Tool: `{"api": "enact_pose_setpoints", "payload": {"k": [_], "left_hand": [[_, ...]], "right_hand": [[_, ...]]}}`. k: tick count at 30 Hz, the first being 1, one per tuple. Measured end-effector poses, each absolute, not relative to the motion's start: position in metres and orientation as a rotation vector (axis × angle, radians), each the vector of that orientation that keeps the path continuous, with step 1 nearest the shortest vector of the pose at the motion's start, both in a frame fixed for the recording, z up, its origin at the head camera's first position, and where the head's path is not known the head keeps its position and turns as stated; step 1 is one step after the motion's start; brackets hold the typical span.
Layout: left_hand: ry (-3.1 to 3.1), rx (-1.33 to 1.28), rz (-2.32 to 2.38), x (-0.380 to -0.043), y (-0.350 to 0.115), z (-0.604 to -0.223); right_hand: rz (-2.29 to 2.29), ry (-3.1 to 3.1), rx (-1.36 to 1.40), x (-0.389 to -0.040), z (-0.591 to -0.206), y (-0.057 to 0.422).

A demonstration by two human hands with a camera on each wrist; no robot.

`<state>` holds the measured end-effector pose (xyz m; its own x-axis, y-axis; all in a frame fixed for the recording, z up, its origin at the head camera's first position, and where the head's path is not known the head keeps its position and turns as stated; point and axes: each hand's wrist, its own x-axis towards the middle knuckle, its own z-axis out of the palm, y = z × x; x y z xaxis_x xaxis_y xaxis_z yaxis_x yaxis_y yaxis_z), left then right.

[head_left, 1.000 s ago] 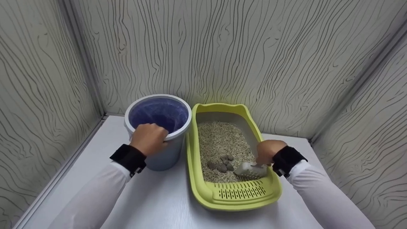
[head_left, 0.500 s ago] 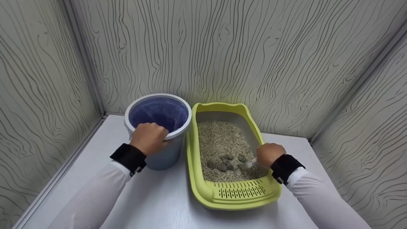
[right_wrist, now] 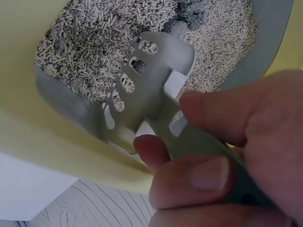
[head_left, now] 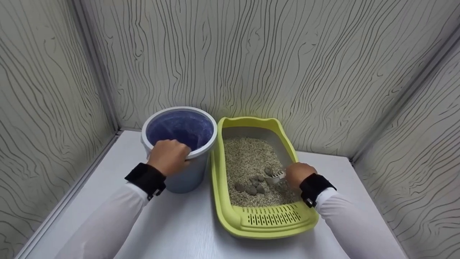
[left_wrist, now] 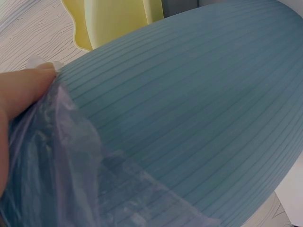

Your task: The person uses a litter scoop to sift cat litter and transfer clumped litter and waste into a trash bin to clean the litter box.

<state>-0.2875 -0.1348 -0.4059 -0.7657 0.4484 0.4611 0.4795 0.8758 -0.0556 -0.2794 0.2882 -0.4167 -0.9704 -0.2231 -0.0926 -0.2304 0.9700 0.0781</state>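
Note:
A blue-grey trash bin (head_left: 185,181) stands on the left, lined with a thin translucent bag (left_wrist: 78,142). My left hand (head_left: 169,157) grips its near rim, the thumb (left_wrist: 28,85) over the liner in the left wrist view. To the bin's right is a yellow litter box (head_left: 220,205) holding pale pellet litter (head_left: 251,154). My right hand (head_left: 299,174) holds the handle of a grey slotted litter scoop (right_wrist: 161,61), fingers curled round it. The scoop's head is low over the litter, beside several grey clumps (head_left: 251,189). One separate clump (head_left: 268,171) lies at the scoop's far edge.
Bin and litter box stand side by side on a white table (head_left: 179,223). A wood-patterned wall (head_left: 230,57) rises close behind them, with side walls left and right. The box's near end has a slotted yellow ledge (head_left: 273,217).
My right hand has moved left and slightly forward with the scoop, which has turned and come nearer the clumps. The separate clump has shifted slightly left and away. My left hand stays put.

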Motion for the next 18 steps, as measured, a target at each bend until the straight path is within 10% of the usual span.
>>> {"api": "enact_pose_setpoints", "payload": {"k": [18], "left_hand": [[-2.557,-0.678,-0.121,-0.289,-0.134,-0.405]], "right_hand": [[0.085,2.898,-0.352,-0.329,-0.434,0.254]]}}
